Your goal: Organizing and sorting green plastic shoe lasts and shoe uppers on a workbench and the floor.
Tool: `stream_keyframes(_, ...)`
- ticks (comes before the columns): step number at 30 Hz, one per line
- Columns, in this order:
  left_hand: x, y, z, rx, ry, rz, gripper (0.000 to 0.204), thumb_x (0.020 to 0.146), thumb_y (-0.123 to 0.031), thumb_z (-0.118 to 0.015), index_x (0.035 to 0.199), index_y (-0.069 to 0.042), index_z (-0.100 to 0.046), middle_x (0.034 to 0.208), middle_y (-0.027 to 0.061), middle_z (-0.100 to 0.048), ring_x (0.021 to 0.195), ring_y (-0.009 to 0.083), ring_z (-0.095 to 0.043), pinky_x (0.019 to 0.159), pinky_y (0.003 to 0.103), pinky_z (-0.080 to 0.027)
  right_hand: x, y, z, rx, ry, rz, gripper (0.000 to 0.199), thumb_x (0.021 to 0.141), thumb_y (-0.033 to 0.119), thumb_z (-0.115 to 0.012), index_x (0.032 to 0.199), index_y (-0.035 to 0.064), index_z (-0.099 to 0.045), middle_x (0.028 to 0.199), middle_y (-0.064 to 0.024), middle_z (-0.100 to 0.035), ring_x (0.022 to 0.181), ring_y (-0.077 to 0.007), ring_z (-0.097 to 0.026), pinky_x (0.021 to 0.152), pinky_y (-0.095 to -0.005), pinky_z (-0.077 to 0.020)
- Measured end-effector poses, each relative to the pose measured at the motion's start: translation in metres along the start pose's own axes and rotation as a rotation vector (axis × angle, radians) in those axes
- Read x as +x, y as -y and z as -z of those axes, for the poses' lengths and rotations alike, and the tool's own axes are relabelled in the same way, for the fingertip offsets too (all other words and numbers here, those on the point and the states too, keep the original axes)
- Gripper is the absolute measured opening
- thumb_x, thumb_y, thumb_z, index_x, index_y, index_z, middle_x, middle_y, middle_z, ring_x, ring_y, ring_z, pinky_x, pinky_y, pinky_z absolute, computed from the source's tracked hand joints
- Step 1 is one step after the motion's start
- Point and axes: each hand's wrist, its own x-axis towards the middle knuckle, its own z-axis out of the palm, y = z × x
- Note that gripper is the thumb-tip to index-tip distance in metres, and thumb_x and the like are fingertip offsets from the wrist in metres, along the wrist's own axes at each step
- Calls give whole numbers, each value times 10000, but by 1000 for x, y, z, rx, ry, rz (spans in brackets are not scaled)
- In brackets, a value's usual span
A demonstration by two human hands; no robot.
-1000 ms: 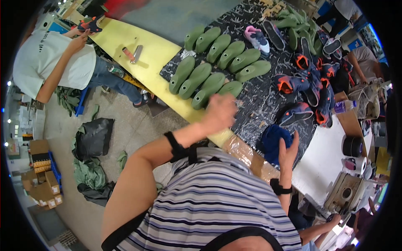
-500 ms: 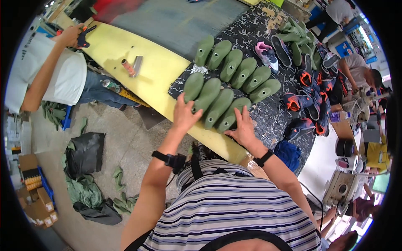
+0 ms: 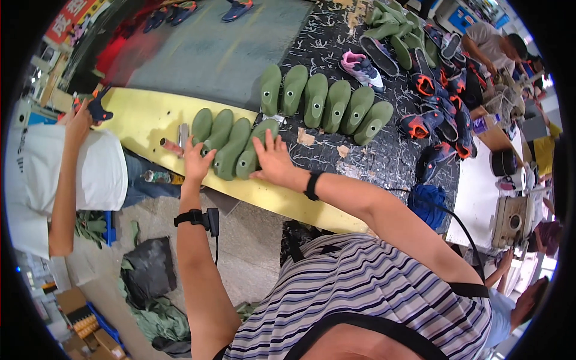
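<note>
Several green shoe lasts point(image 3: 227, 157) stand side by side in a short row on the yellow table edge point(image 3: 294, 204). My left hand point(image 3: 195, 161) presses on the row's left end, its thumb and fingers apart. At the right end my right hand point(image 3: 276, 163) is laid over the last one, fingers spread across its side. Between them the two hands clamp the row. Behind, on the black scuffed surface point(image 3: 324, 153), a second row of green lasts point(image 3: 315, 99) stands apart from my hands. My palms hide parts of the end lasts.
Left of the row are a metal tube point(image 3: 183, 131) and a reddish tube point(image 3: 170, 146). A co-worker's hand point(image 3: 78, 123) holds a dark shoe point(image 3: 99, 109). A grey belt point(image 3: 198, 66) runs behind. Dark-and-orange shoes point(image 3: 444, 117), loose lasts point(image 3: 396, 27) and blue cloth point(image 3: 427, 201) lie right.
Both hands have slid the near row of lasts leftward, off the black surface onto the yellow edge, away from the far row. My view has shifted too.
</note>
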Motion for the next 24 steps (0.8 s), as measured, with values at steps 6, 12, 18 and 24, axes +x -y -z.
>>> stream_keyframes(6,15,-17,1,269,-194,58,519,804,-304,-714,1175,31,-576,1304,287,-453,1208,452,-444,1025,503,-343,29,-16,8,60,-13,52,908,801,346,-713,1461,27,-177,1472,-362,-164,1318,-534,-279,1079,-524,-274)
stream_keyframes(12,3,-146,-21,50,-221,-195,496,732,-197,-738,1164,-24,-568,1294,214,-466,1195,391,-451,976,489,-351,-76,-88,58,38,-333,205,676,760,192,-725,1332,55,-391,1326,-244,-391,1222,-435,-400,1023,-513,-338)
stream_keyframes(18,31,-273,-83,-214,-110,-426,482,738,-178,-735,1169,-40,-567,1246,176,-493,1128,385,-495,937,459,-405,-77,-161,140,-220,-631,-328,614,754,288,-709,1283,89,-471,1358,-237,-381,1276,-446,-346,931,-569,-364)
stream_keyframes(24,70,-323,-133,130,159,-114,679,707,-462,-714,1257,-94,-564,1365,197,-347,1116,424,-498,970,463,-404,-40,-184,160,-193,-118,-607,716,799,587,-569,1346,141,-447,1372,-235,-419,1239,-496,-409,923,-733,-277)
